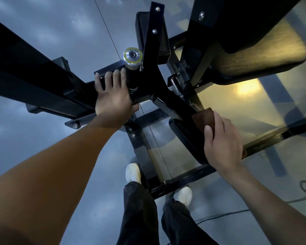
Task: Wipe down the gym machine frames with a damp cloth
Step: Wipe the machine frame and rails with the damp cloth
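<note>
1. Nearest the camera are the person's dark trouser legs and two white shoes point(133, 172), standing on the grey floor point(42, 142) right against the base bar point(180, 181) of the gym machine frame. A thin black cable point(224, 213) trails over the floor just to the right of the feet; in my judgement a step backwards or sideways could snag it.
2. Next comes the right hand point(222, 144). Its grip is closed around a brown cloth point(204, 119), thumb on the near face and fingers wrapped behind, and the cloth is pressed against the lower end of a slanted black frame bar point(173, 105), just above a black pad point(185, 138).
3. A little farther, the left hand point(111, 96) rests on the frame's cross piece with fingers spread and fairly straight, holding nothing, apparently bracing. Its fingertips lie just beside a black post topped by a silver knob point(132, 56).
4. Risks I would expect: the bracing hand sits near the knob and joint plates, so a moving part could pinch fingers; the cloth could catch on bolt heads or bracket edges; a damp frame could let the left hand slip.
5. Farthest are the upper black upright point(155, 23) with two bolts and a large dark pad point(254, 46) at upper right, lit yellow beneath. Whether these have been wiped cannot be told.
</note>
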A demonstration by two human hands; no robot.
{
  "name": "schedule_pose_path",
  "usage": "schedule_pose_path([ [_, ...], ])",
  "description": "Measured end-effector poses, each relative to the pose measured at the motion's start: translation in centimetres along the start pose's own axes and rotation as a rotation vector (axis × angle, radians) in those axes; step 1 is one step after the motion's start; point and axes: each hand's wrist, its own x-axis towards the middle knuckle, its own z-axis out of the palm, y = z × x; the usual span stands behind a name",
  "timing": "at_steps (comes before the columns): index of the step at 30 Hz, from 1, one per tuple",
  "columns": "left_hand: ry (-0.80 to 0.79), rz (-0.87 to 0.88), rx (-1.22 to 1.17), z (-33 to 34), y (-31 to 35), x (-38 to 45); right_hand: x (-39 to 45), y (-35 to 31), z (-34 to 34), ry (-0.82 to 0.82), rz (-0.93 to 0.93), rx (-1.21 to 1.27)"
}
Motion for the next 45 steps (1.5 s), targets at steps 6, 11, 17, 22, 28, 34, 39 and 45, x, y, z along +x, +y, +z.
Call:
schedule_pose_path([
  [6,-0.028,-0.005,0.011,-0.1,0.2,0.0,4.6,-8.8,2.1,0.052,-0.038,0.023],
  [11,-0.013,-0.007,0.048,0.3,0.4,0.0,10.5,-16.8,4.5,0.042,-0.011,-0.031],
  [17,-0.030,-0.002,0.075,-0.3,0.3,0.0,8.3,-13.3,3.1,0.042,-0.101,-0.030],
  [22,-0.080,0.012,0.071,-0.5,0.2,-0.1,2.3,-3.8,0.4,-0.024,0.063,-0.084],
  [28,-0.079,0.028,0.046,-0.4,0.2,0.1,-0.3,-1.0,0.2,0.065,0.181,-0.088],
  [34,-0.011,0.014,0.065,0.1,0.1,0.2,4.0,-8.3,2.3,0.120,0.101,-0.089],
  [39,-0.040,0.010,0.029,-0.4,0.5,0.2,8.1,-13.5,4.2,0.115,-0.024,-0.100],
  [45,0.041,0.000,0.030,-0.7,0.4,-0.7,6.3,-10.0,4.2,0.159,-0.159,-0.105],
])
